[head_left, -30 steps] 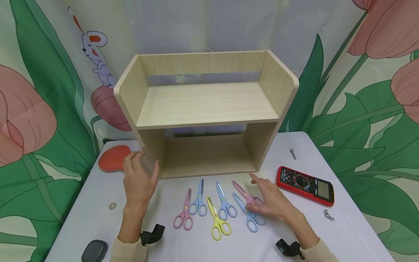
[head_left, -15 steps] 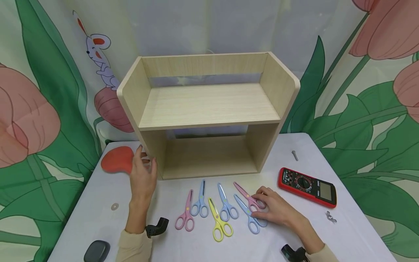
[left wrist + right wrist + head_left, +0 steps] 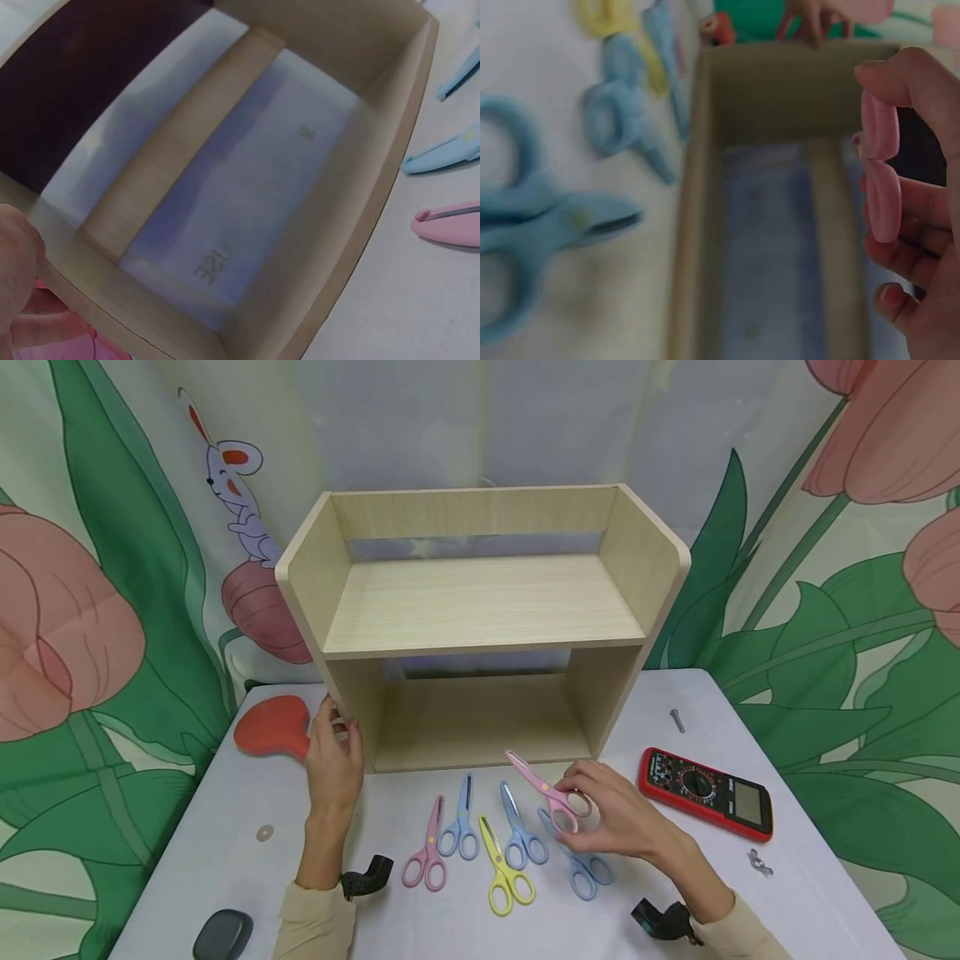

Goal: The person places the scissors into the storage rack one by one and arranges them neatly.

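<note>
My right hand [image 3: 579, 800] pinches the handles of a pink pair of scissors [image 3: 542, 785] and holds it off the table, blades pointing up and left toward the wooden shelf [image 3: 480, 602]. In the right wrist view the pink handles [image 3: 877, 169] sit between my fingers in front of the shelf's lower compartment [image 3: 772, 247]. My left hand [image 3: 335, 731] rests with straight fingers against the shelf's left wall near its bottom front corner. Several more scissors lie in a row on the table: pink [image 3: 426, 853], blue [image 3: 459, 828], yellow [image 3: 504, 870], blue [image 3: 522, 835] and blue [image 3: 583, 862].
A red and black multimeter [image 3: 705, 790] lies right of the shelf, with a screw [image 3: 677, 720] behind it and a wing nut [image 3: 757, 862] in front. A red flat piece [image 3: 273, 727], a washer [image 3: 264, 832] and a dark grey object [image 3: 221, 935] lie at the left on the white table [image 3: 225, 827].
My right hand closed on the pink scissors and lifted them off the table toward the shelf. My left hand moved up against the shelf's left wall.
</note>
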Demonstrator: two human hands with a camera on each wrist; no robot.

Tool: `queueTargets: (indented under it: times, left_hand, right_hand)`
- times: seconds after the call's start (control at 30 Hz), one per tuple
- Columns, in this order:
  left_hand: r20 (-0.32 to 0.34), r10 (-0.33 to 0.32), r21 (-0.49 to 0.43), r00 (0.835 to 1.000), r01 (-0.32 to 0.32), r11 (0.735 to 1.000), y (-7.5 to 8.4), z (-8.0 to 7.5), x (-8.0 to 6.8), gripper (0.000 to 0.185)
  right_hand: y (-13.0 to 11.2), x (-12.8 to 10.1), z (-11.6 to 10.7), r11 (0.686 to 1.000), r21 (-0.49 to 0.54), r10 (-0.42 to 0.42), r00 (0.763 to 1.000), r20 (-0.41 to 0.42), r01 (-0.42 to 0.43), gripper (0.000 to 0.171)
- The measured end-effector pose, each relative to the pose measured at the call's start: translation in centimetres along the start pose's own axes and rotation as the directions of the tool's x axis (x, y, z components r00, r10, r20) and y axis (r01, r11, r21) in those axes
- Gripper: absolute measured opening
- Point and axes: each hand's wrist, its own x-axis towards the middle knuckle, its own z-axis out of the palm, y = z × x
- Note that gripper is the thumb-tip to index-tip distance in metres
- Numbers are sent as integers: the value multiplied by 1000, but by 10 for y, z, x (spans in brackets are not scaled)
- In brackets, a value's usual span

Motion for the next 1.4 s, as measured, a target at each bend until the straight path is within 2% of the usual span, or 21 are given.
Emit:
queueTargets:
  times: [0.1, 0.27, 0.4, 0.5, 0.6, 0.7, 0.93, 1.07, 1.2, 1.4]
  left_hand:
    - [-12, 12, 4, 1000, -12, 1000, -1, 0, -1, 52]
    - [-25, 30, 7, 999, -30, 1000, -2, 1, -1, 53]
    - [-36, 46, 0, 998, -46, 999, -3, 3, -2, 51]
    - [-45, 54, -10, 998, -55, 998, -3, 4, 0, 52]
    - [-40, 58, -10, 998, -59, 998, -3, 4, 1, 52]
    - [-28, 61, 9, 998, -61, 998, -3, 4, 0, 52]
    - [-1, 56, 40, 998, -56, 998, -2, 0, -2, 54]
    - [3, 54, 40, 999, -54, 998, -2, 0, -3, 53]
    - [-10, 57, 33, 998, -57, 998, -3, 0, -3, 54]
    - [-9, 54, 31, 998, -54, 998, -3, 1, -3, 55]
  right_hand:
    - [-18, 23, -14, 991, 5, -133, 988, -79, 134, 52]
    - [-47, 70, -36, 960, -11, -278, 940, -198, 281, 54]
    - [-69, 109, -49, 947, -43, -317, 906, -279, 318, 51]
    - [-86, 140, -54, 954, -48, -294, 899, -324, 295, 49]
    - [-99, 170, -55, 966, -70, -259, 903, -343, 250, 50]
    - [-108, 198, -50, 978, -96, -209, 919, -335, 187, 52]
    - [-130, 253, -32, 994, -104, -53, 972, -229, 29, 52]
    - [-137, 270, -30, 992, -124, 20, 991, -133, -37, 59]
    - [-142, 280, -30, 991, -127, 46, 998, -46, -52, 65]
    - [-146, 289, -27, 991, -127, 49, 999, -10, -50, 61]
